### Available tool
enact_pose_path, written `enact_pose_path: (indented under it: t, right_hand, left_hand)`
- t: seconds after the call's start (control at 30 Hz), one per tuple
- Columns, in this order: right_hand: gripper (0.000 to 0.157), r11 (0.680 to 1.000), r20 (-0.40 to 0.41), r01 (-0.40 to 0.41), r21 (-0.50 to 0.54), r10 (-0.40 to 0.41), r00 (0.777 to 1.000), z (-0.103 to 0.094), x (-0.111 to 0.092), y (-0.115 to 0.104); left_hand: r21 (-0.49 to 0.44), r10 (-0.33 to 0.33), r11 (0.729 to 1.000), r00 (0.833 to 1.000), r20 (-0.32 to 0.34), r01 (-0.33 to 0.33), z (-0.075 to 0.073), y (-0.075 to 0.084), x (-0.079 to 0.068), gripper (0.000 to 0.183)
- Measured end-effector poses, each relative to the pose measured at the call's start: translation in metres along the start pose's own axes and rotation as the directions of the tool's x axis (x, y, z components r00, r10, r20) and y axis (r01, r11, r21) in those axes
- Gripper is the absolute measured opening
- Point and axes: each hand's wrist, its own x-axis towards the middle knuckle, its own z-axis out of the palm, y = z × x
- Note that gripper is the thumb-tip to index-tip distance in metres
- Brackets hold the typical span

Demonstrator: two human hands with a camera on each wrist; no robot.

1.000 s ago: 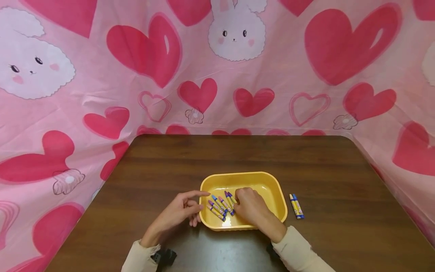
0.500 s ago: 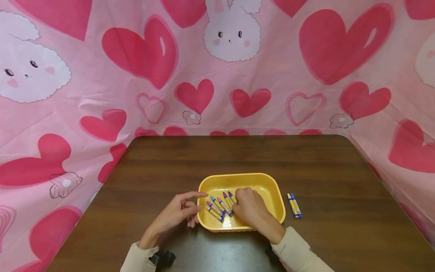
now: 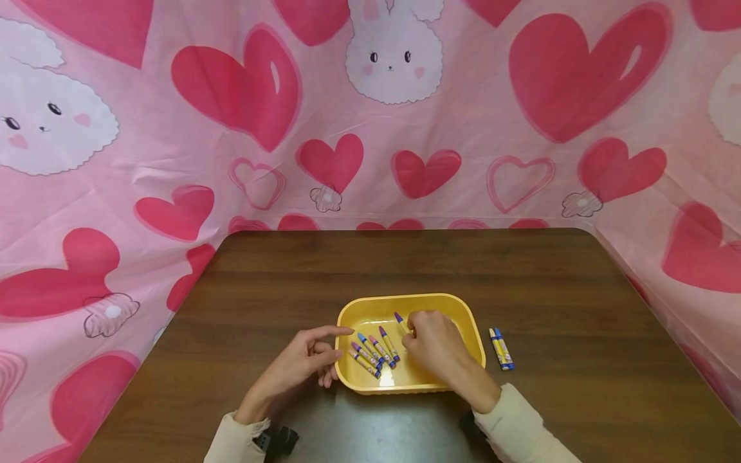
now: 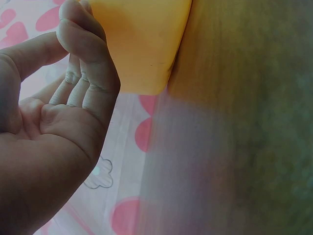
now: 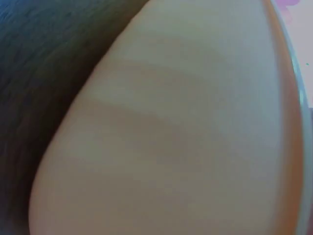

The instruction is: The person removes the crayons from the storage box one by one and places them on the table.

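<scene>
A yellow tray stands on the table with several crayons in it. Five lie fanned out in its left half, among them one with a blue tip and one with a purple tip. My right hand is inside the tray and pinches another purple-tipped crayon, whose tip end sticks out to the left of the fingers. My left hand is at the tray's left rim, index finger reaching over the edge and the other fingers loosely bent. In the right wrist view, blurred skin hides the held crayon.
Two crayons, one pale-tipped and one blue-tipped, lie side by side on the brown wooden table to the right of the tray. A pink cloth printed with hearts and rabbits hangs behind the table and along its sides.
My right hand has shifted slightly right and away from me, drawing one purple-tipped crayon apart from the group. The left hand has stayed at the rim.
</scene>
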Motion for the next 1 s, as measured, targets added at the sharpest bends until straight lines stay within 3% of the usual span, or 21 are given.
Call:
enact_pose_path:
  t: [0.27, 0.47, 0.7, 1.0]
  right_hand:
    - [0.027, 1.0, -0.009, -0.027, 0.007, 0.027, 1.0, -0.014, -0.002, 0.001]
    - [0.018, 1.0, -0.042, 0.007, -0.011, -0.007, 0.999, -0.021, -0.006, 0.004]
    - [0.006, 1.0, -0.068, -0.002, -0.025, 0.0, 0.998, -0.03, -0.012, 0.008]
    - [0.003, 0.999, -0.091, -0.03, -0.017, 0.028, 0.995, -0.04, -0.019, 0.017]
  left_hand:
    - [-0.009, 0.027, 1.0, 1.0, 0.009, -0.027, -0.002, -0.002, -0.001, 0.045]
    - [-0.011, 0.037, 0.999, 0.999, 0.018, -0.037, -0.002, -0.003, -0.001, 0.045]
    - [-0.006, 0.002, 1.0, 1.0, 0.008, -0.002, -0.001, -0.002, -0.001, 0.044]
    - [-0.003, 0.011, 1.0, 1.0, 0.016, -0.011, -0.001, -0.002, 0.0, 0.042]
